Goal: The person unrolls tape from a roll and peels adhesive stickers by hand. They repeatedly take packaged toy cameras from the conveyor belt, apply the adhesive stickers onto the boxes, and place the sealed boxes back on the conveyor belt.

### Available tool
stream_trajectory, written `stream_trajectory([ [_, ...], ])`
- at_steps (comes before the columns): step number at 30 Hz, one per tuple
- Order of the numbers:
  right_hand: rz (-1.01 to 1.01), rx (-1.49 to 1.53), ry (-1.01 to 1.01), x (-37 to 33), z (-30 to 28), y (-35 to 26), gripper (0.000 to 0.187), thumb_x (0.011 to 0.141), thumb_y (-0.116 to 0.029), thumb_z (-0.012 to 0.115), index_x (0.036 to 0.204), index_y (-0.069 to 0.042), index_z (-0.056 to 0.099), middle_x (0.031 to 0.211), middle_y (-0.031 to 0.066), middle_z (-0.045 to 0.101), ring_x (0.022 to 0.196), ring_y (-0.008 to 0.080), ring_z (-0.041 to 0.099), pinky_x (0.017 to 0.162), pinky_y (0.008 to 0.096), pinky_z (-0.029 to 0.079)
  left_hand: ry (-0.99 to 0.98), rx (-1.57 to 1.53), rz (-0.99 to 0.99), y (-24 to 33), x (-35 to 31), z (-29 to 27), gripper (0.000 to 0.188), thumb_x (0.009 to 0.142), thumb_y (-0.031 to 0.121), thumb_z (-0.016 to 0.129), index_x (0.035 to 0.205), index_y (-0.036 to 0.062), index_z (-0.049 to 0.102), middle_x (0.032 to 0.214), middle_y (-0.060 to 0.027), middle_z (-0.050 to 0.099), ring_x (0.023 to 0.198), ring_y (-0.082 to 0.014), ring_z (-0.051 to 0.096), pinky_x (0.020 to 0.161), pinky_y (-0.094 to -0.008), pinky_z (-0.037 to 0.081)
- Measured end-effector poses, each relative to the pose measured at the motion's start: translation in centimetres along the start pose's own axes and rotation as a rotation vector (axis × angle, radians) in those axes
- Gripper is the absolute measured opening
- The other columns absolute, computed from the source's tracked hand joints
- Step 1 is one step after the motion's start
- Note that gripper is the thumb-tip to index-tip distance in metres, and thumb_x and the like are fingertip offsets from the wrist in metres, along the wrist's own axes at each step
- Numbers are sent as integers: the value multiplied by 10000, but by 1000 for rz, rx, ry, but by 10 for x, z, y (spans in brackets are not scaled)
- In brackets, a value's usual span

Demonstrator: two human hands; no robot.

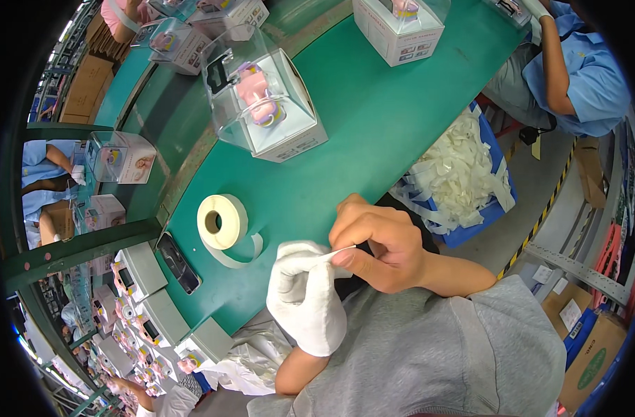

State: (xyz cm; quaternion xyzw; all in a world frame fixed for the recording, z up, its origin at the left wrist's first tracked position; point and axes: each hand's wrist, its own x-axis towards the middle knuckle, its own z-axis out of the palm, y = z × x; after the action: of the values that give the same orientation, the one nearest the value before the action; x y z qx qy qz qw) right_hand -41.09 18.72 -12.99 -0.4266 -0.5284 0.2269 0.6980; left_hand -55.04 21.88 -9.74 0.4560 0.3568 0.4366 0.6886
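Note:
Close in front of my grey shirt my two hands meet at the near edge of the green table. A white glove covers my left hand (305, 292), its fingers closed in a pinch. My bare right hand (381, 243) pinches too, fingertips touching the gloved ones. Between them runs a thin whitish strip (343, 249); its exact kind is too small to make out. Left of my hands, a roll of white labels (238, 221) lies on its side on the table, with a loose tail (253, 254) curling toward my glove.
A dark phone (178, 263) lies at the table's left edge. Farther off stand white boxes (290, 142) with clear covers and pink toys. A blue bin (481, 226) of backing scraps (456, 170) sits right. A co-worker in blue (581, 83) sits far right.

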Motion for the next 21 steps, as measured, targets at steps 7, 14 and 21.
stream_trajectory([
  [7,-126,-79,-29,9,-11,12,136,914,-102,748,907,-12,645,811,92,646,710,183,546,663,332,428,-96,159,71,-7,13,-4,130,882,-79,667,989,-5,665,1033,-105,623,909,-167,597,824,-288,477],
  [14,95,130,187,1,8,16,109,926,-65,721,961,8,647,806,95,636,689,178,528,656,335,428,52,-54,-41,-11,15,9,152,877,-80,690,1010,-10,669,1045,-105,629,908,-166,605,826,-285,484],
  [21,19,52,136,7,-1,22,145,910,-47,734,878,-28,594,760,66,612,624,155,499,632,345,396,-103,170,81,-11,27,2,170,870,-97,705,1017,-17,677,1001,-128,671,870,-170,642,781,-282,512],
])
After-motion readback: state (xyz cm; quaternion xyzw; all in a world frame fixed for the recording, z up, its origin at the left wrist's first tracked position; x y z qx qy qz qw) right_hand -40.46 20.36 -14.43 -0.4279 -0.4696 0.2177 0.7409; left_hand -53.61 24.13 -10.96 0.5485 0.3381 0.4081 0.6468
